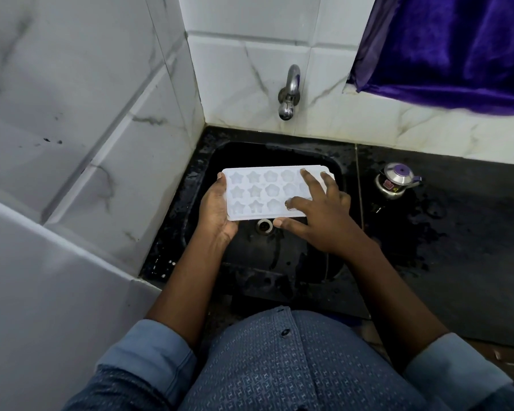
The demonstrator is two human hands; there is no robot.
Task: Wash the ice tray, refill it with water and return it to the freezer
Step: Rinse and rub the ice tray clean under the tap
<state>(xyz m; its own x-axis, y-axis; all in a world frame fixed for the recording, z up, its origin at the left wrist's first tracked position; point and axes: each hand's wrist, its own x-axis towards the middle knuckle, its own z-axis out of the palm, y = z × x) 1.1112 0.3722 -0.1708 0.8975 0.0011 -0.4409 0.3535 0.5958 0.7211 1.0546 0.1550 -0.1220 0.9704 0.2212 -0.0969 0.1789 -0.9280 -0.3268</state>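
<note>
Left hand (217,209) grips white star-celled plastic ice tray (258,191), right hand (324,221) spread flat atop; chrome tap (290,93) at twelve o'clock, small steel kettle (395,180) at three.

Both forearms are stretched forward, sleeves rolled to the elbows. The tray's (255,191) left end is gripped in the left hand (217,209). The right hand (318,215) is laid on top, fingers (312,183) spread straight, thumb at the near edge.
</note>
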